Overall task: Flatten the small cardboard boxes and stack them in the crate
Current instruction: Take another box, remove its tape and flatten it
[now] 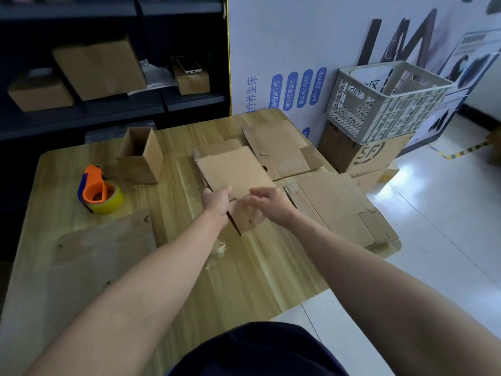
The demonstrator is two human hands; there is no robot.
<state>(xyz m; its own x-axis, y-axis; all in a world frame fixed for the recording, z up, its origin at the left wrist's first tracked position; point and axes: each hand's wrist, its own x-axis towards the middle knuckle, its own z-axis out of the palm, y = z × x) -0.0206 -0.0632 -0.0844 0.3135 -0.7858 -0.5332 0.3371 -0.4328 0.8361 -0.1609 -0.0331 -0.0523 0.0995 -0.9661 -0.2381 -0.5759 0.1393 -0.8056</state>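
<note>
At the table's (244, 272) centre, the left hand (217, 199) grips the half-collapsed small cardboard box (235, 172) by its near edge. The right hand (267, 203) is blurred, so I cannot tell its grip. Best to press the panels flat along their creases. 1 upright box (141, 156) stands at 10 o'clock, the crate (379, 101) at 1 o'clock.

A light wooden table with rounded corners (257, 267) carries an upright open brown cardboard box (141, 158) far left and an orange tape dispenser with a yellowish roll (99, 195) beside it. A half-collapsed brown cardboard box (235, 172) is at centre. Flattened brown cardboard sheets (336, 204) lie along the right, a pale flat cardboard sheet (105, 240) lies near left, and a crumpled scrap of clear tape (218, 249) lies nearby.
</note>
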